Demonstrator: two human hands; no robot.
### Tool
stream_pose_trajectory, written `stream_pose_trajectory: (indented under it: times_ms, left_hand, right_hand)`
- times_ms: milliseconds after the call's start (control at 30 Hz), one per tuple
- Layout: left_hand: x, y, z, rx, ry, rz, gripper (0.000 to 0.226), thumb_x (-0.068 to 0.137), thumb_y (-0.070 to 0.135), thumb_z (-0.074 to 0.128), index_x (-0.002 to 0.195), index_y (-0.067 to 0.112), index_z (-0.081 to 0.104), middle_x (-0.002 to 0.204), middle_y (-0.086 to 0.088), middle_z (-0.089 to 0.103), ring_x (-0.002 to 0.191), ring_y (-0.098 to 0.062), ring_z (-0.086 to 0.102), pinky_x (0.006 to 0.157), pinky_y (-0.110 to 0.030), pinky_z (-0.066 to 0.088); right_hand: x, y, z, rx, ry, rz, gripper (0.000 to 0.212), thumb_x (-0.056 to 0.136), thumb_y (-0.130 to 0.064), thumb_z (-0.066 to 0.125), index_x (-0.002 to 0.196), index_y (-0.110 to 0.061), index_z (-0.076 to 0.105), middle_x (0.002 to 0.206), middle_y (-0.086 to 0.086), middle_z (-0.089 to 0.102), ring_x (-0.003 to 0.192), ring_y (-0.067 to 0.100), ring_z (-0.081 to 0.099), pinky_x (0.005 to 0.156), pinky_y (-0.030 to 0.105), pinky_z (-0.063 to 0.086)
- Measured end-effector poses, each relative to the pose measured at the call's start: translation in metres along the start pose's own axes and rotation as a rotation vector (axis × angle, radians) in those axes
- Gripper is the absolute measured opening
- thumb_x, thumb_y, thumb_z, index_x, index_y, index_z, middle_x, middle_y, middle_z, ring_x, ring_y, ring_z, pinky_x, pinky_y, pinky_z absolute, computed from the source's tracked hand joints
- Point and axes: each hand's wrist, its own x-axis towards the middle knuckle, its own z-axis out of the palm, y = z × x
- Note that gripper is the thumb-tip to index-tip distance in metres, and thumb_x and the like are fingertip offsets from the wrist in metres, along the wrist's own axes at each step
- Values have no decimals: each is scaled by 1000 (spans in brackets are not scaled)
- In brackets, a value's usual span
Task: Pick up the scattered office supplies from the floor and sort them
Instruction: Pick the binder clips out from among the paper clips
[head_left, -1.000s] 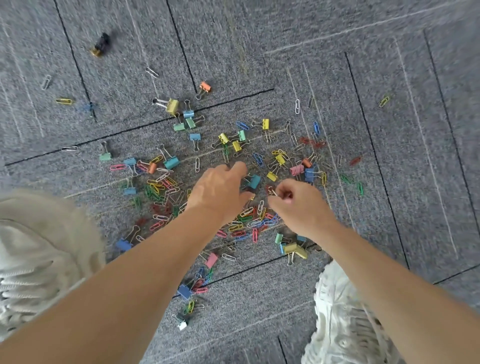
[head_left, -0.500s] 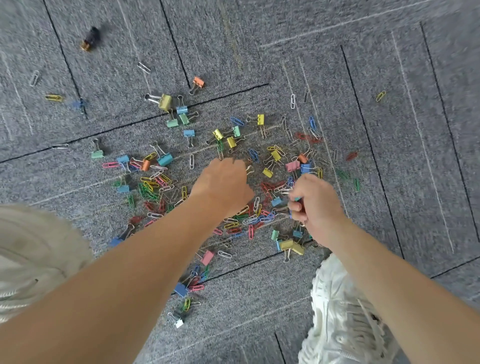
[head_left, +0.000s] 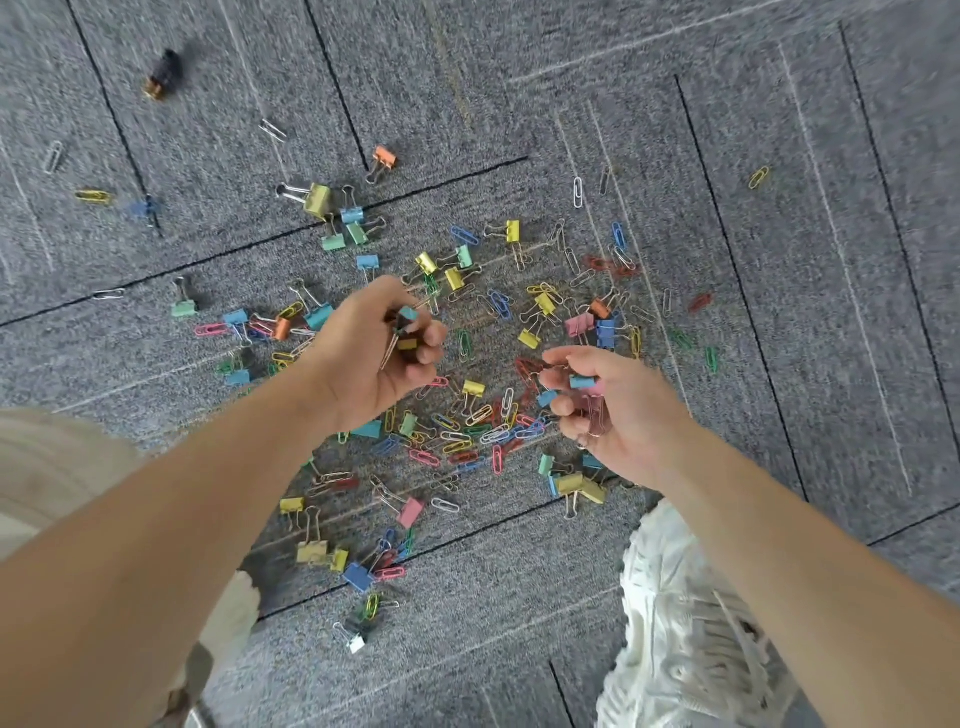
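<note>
Many coloured binder clips (head_left: 472, 387) and paper clips (head_left: 457, 436) lie scattered over the grey carpet. My left hand (head_left: 374, 358) hovers above the pile, fingers curled round a small bunch of binder clips, a teal one (head_left: 408, 313) showing at the top. My right hand (head_left: 618, 410) is turned palm up just right of centre, its fingers curled round a blue binder clip (head_left: 582, 382) and some pink paper clips (head_left: 597, 415).
A white shoe (head_left: 685, 613) stands at the lower right and a beige trouser leg (head_left: 57, 467) at the left. Stray clips reach out to the upper left, with a dark small object (head_left: 163, 73) far off. Black seams cross the carpet tiles.
Both hands have lifted off the pile with clips in them. The right hand has turned palm up and the left has risen and turned its fingers into view.
</note>
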Motion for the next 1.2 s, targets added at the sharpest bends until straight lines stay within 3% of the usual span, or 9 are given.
stream_pose_trajectory:
  times_ms: [100, 233, 333, 467, 633, 800, 933, 1067, 1200]
  left_hand:
    - [0, -9, 3, -134, -67, -47, 11, 70, 18, 42, 59, 17, 43, 63, -4, 48, 57, -15, 41, 48, -23, 36]
    - [2, -12, 3, -153, -123, -91, 15, 67, 17, 41, 71, 10, 54, 68, -7, 51, 59, -17, 46, 50, -23, 41]
    - [4, -10, 4, 136, -117, -97, 23, 84, 22, 50, 67, 11, 61, 68, -7, 58, 59, -16, 51, 51, -25, 43]
    - [10, -15, 11, 759, 113, -10, 36, 90, 39, 66, 71, 8, 64, 60, -2, 62, 45, -7, 53, 45, -19, 44]
    - [17, -37, 15, 1308, 297, 172, 51, 96, 53, 51, 74, 9, 64, 53, 0, 52, 39, -11, 41, 33, -14, 28]
    - [18, -39, 17, 1537, 303, 264, 39, 92, 56, 57, 96, 18, 61, 81, -2, 66, 62, -17, 63, 61, -33, 58]
    - [19, -40, 17, 1628, 283, 264, 42, 86, 55, 67, 107, 19, 61, 90, -5, 66, 77, -25, 66, 75, -42, 59]
    - [21, -47, 21, 1664, 291, 278, 47, 85, 54, 68, 112, 16, 61, 91, -5, 65, 77, -27, 66, 75, -43, 59]
    - [23, -48, 27, 1600, 312, 280, 34, 89, 41, 70, 108, 13, 66, 89, -7, 67, 78, -28, 67, 72, -41, 60]
  right_hand:
    - [0, -1, -1, 79, -10, 15, 21, 99, -8, 43, 105, -6, 63, 79, 9, 64, 53, 13, 46, 44, 22, 30]
    - [1, -2, -8, 110, -6, -13, 22, 98, -4, 43, 102, -8, 63, 73, 2, 56, 50, 10, 43, 39, 19, 26]
    - [5, -3, -13, -87, 56, -111, 20, 98, -7, 50, 103, -10, 69, 72, 0, 51, 47, 8, 38, 36, 18, 25]
    - [6, -4, -15, -569, 198, -331, 14, 95, -26, 64, 97, -17, 73, 67, 1, 53, 45, 9, 36, 42, 22, 27]
    - [14, -11, -4, -1227, 243, -713, 19, 92, -39, 66, 104, -25, 70, 79, -6, 67, 48, 6, 51, 41, 17, 37]
    - [27, -19, 18, -1593, 319, -784, 34, 91, -47, 66, 115, -24, 65, 88, -4, 62, 75, 16, 59, 63, 30, 50]
    - [32, -22, 29, -1593, 380, -774, 35, 89, -49, 67, 110, -20, 65, 88, -1, 63, 74, 18, 54, 61, 29, 42]
    - [33, -21, 22, -1597, 317, -824, 21, 91, -43, 67, 97, -23, 68, 80, -7, 65, 72, 16, 61, 61, 30, 52]
    - [20, -24, 12, -1006, 147, -736, 16, 89, -28, 68, 77, -18, 65, 63, -9, 56, 49, 4, 45, 42, 15, 35]
